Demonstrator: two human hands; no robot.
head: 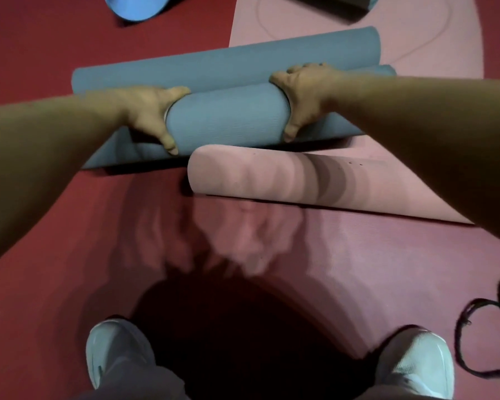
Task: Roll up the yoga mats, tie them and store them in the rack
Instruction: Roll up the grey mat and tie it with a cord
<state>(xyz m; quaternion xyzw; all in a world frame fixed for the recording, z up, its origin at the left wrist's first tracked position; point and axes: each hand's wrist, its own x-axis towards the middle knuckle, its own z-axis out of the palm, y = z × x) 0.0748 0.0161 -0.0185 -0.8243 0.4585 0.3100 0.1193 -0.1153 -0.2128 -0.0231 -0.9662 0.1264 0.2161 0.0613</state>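
Head view, looking down on the working area. The left hand (153, 111) and the right hand (303, 93) both clasp the rolled part of a blue-grey mat (228, 114). Each hand is curled over the roll, thumb on the near side and fingers wrapped over the far side. The roll lies crosswise between the two hands. It runs on outward past the right wrist; its left end is hidden under the left hand. A flat stretch of the same mat lies just beyond the fingertips.

Just nearer than the thumbs lies a pink mat (272, 177), partly rolled and parallel to the gripped roll. Its surface carries a print of curved bands, darker toward the right, and a few small dots. Flat pink mat also shows beyond the grip, to the far right.

Far beyond the left hand, at the frame edge, lies a bright blue mat (136, 7). Far beyond the right hand is a dark block (338, 4), partly cut off. All rest on a red floor (26, 53).

Well nearer than the grip stand the person's pale shoes, the left shoe (116, 350) and the right shoe (419, 362). A black cord (479, 336) lies looped just outside the right shoe.
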